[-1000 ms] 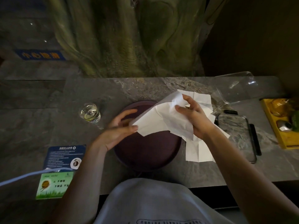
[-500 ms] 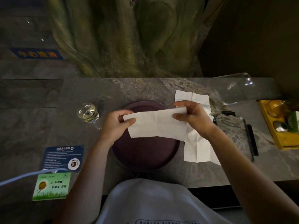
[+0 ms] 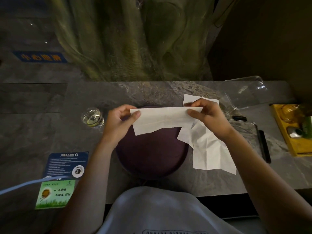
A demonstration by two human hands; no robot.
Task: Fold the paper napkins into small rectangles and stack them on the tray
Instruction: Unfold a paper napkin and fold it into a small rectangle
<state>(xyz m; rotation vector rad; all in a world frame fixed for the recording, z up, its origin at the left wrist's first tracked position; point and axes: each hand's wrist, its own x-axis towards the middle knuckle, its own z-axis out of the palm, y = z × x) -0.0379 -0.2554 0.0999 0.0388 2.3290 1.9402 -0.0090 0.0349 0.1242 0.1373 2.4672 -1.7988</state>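
Observation:
A white paper napkin [image 3: 162, 119] is stretched flat as a long strip above the round dark purple tray [image 3: 152, 154]. My left hand [image 3: 120, 122] pinches its left end between thumb and fingers. My right hand [image 3: 209, 118] pinches its right end. The strip's lower edge is uneven. More white napkins [image 3: 209, 149] lie unfolded on the table to the right of the tray, partly under my right forearm. The tray's visible surface holds nothing.
A small glass of clear liquid [image 3: 92, 118] stands left of the tray. A phone [image 3: 244, 132] lies to the right, a clear plastic container [image 3: 244, 93] behind it, a yellow tray [image 3: 293, 129] at far right. Printed cards [image 3: 65, 164] and a cable [image 3: 25, 184] lie front left.
The loosely held, crumpled napkin has been folded over and pulled taut into a long narrow strip. My hands moved apart, each to one end.

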